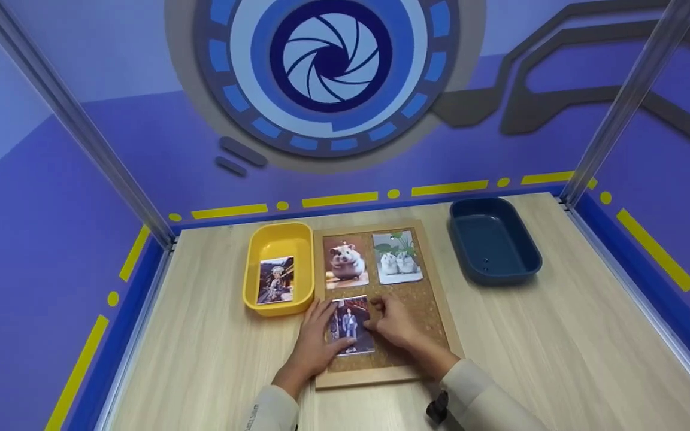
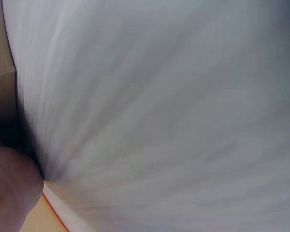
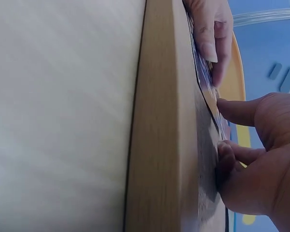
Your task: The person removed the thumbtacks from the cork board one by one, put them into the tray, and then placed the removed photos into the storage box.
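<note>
A photo print (image 1: 351, 320) of a standing person lies on the lower left of a wood-framed corkboard (image 1: 414, 308). My left hand (image 1: 316, 344) rests along the print's left side, its fingers extended and its thumb on the lower part. My right hand (image 1: 398, 323) is at the right edge, with thumb and forefinger apart. In the right wrist view, the right hand's thumb (image 3: 239, 111) touches the print's edge while the other fingers bend down toward the cork. The left wrist view shows mostly pale fabric, with part of the left hand (image 2: 9, 188) at its edge.
Two hamster photos, one brown-toned (image 1: 346, 263) and one greenish (image 1: 398, 260), are on the board's upper half. A yellow tray (image 1: 282, 308) holding another photo (image 1: 276, 280) stands left. The dark blue tray (image 1: 492, 236) at right contains a few tiny objects.
</note>
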